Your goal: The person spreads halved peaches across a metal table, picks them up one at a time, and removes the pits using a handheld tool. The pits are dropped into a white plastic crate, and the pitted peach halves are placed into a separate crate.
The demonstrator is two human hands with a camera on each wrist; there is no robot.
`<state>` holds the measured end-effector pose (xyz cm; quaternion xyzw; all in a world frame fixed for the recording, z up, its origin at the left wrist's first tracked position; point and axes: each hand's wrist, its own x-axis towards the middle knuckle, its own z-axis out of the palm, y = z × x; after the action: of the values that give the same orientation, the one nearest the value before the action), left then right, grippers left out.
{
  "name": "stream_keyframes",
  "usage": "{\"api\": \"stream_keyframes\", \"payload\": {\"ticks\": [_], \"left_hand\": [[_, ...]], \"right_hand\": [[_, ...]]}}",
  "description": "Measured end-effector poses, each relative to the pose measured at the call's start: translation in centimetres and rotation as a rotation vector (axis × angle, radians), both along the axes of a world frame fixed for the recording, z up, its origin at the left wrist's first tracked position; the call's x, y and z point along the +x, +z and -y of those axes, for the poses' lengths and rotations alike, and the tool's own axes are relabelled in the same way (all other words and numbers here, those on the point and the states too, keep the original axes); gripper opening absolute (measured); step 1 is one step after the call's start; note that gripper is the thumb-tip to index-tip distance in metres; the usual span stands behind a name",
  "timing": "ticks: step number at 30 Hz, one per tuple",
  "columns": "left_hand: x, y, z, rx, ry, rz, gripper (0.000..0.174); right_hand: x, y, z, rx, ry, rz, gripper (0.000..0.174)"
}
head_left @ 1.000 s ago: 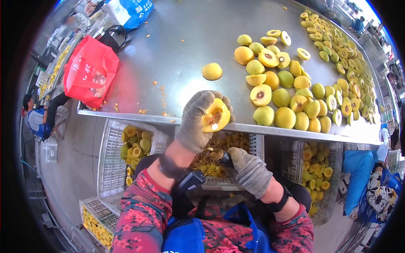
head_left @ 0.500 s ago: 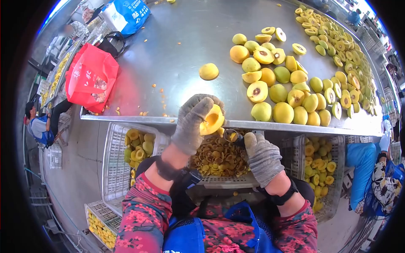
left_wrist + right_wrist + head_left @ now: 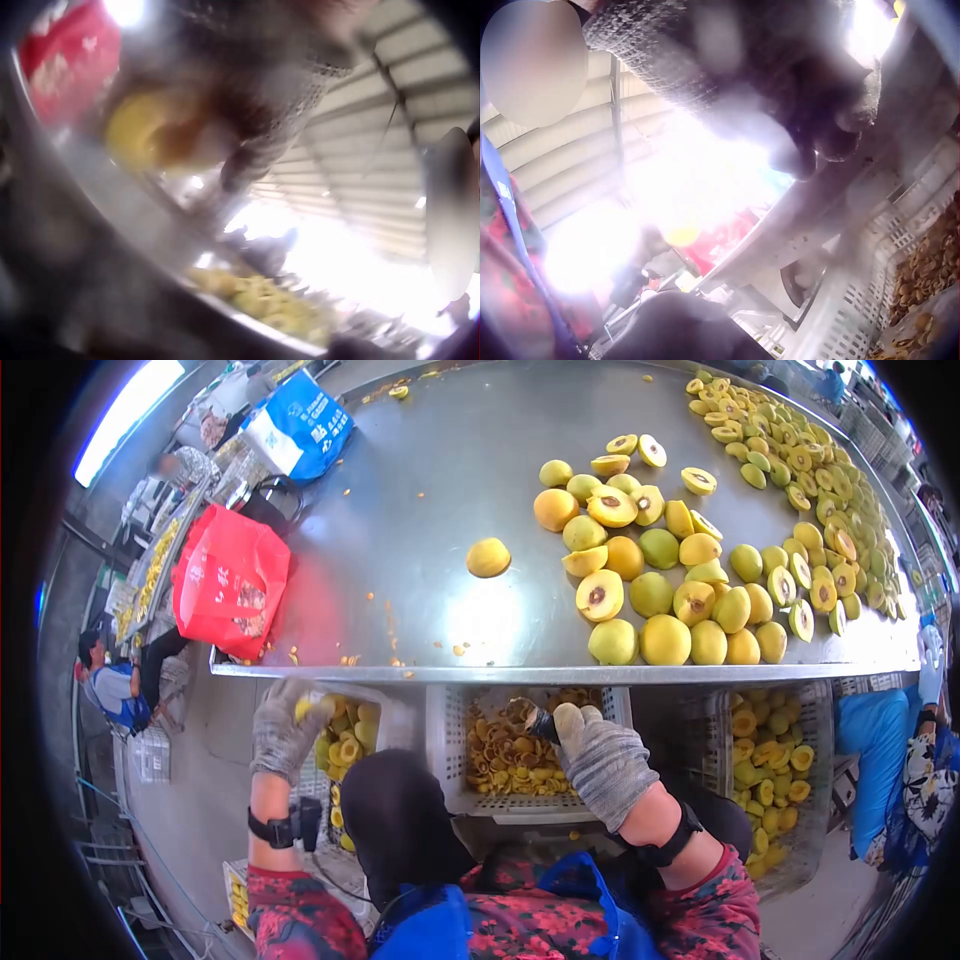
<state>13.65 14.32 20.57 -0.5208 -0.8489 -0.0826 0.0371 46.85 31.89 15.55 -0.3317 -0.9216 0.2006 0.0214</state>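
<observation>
My gloved left hand [image 3: 287, 730] is over the left crate [image 3: 400, 710], blurred by motion. It holds a yellow peach half [image 3: 314, 707]; the left wrist view shows the brownish hollow of this peach half [image 3: 161, 135] toward the camera. In front of my body, my gloved right hand [image 3: 605, 760] grips a pitting knife by its black handle [image 3: 543, 726]. The tip of that knife points left, above the middle crate [image 3: 510, 807] of brown and yellow scraps. Glove and glare hide most of the knife in the right wrist view.
A metal table [image 3: 400, 540] bears one lone peach [image 3: 488, 557], a cluster of whole and halved peaches [image 3: 650, 593] and a long pile of halves [image 3: 830, 480]. A red bag [image 3: 232, 582] stands at its left. Another peach crate [image 3: 815, 815] is at my right.
My left hand has moved from the table's front edge leftward and down to the left crate with the peach half. My right hand has shifted little, the knife now apart from the peach.
</observation>
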Motion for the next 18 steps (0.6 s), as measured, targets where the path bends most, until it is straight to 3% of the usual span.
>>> {"api": "stream_keyframes", "payload": {"ticks": [3, 4, 6, 8, 10, 13, 16, 18], "left_hand": [[-3.3, -2.2, 1.8, -0.084, 0.041, -0.105, 0.054], [-0.9, 0.2, -1.6, -0.005, 0.067, 0.153, 0.055], [0.6, 1.2, -8.0, 0.014, -0.026, 0.261, 0.061], [2.2, -0.5, -14.4, 0.176, -0.245, 0.268, 0.060], [3.6, -2.7, -21.0, 0.135, -0.294, 0.274, 0.059], [5.4, -5.8, -27.3, -0.019, -0.283, 0.083, 0.058], [6.1, -6.0, -30.0, -0.349, -0.286, 0.175, 0.055], [6.4, -5.7, -30.2, -0.345, -0.239, 0.212, 0.046]], "right_hand": [[0.4, -0.4, 0.0, -0.001, -0.012, -0.024, 0.012], [0.4, -0.4, 0.0, 0.005, -0.012, -0.046, 0.012], [0.4, -0.5, 0.1, 0.009, -0.005, -0.063, 0.012], [0.3, -0.8, 0.1, -0.030, -0.007, -0.068, 0.013], [0.3, -0.6, -0.1, -0.091, -0.012, -0.072, 0.015], [0.7, -0.4, -0.4, -0.145, -0.027, -0.082, 0.016], [0.7, -1.1, -0.8, -0.156, -0.045, -0.154, 0.020], [0.7, -0.9, -0.9, -0.211, -0.049, -0.198, 0.027]]}}
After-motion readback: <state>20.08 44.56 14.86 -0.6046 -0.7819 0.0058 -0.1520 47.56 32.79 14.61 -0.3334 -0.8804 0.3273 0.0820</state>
